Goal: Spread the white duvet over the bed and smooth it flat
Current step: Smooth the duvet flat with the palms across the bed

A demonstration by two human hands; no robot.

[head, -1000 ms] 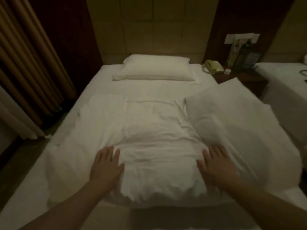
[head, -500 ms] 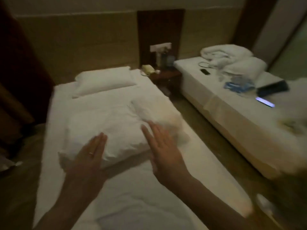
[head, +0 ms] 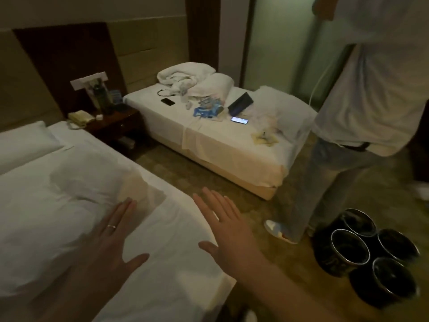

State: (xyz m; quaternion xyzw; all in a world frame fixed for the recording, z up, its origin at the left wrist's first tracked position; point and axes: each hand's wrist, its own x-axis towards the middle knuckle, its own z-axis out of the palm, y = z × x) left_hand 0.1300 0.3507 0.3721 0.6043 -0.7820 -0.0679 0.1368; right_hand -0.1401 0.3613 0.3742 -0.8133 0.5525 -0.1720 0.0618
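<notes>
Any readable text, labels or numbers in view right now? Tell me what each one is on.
None can be read.
Lit phone on the far bed: screen glows, content too blurred.
Blue packets on that bed: print too small.
Items on the nightstand: labels too dark and small.
Four dark buckets: no legible marking.

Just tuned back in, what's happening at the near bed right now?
A person is making the near bed. The white duvet lies on it, still bunched and wrinkled, with its right corner folded over. The left hand, fingers straight, is over the duvet's edge; whether it touches is unclear. The right hand is open above the bed's right edge, holding nothing. Another person stands beside the far bed.
</notes>
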